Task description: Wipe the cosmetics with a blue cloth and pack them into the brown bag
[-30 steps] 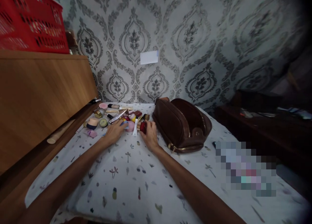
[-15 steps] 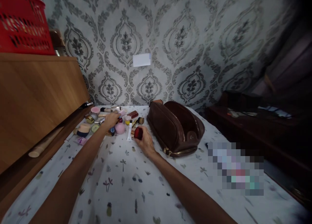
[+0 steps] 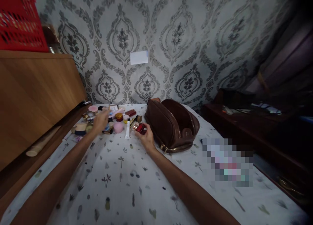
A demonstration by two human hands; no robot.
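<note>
My right hand (image 3: 147,138) is closed around a small red bottle (image 3: 140,128) with a gold-coloured cap, low over the sheet. Smeared by motion, my left hand (image 3: 100,121) is over the left part of a spread of cosmetics; its fingers do not show clearly. Between the hands lie a pink round sponge (image 3: 118,127), a white tube (image 3: 127,129) and an amber-lidded jar (image 3: 119,117). Just right of my right hand stands a brown toiletry bag (image 3: 171,123), unzipped, its mouth facing up and right.
A wooden cabinet (image 3: 39,97) borders the bed at left, with a red basket (image 3: 22,22) on top. The patterned wall (image 3: 156,39) rises behind. A blurred-out flat object (image 3: 227,163) lies at right, near dark furniture (image 3: 220,120).
My left hand has moved left and toward me, uncovering the amber-lidded jar. My right hand keeps the red bottle, now turned slightly. The whole view has shifted a little.
</note>
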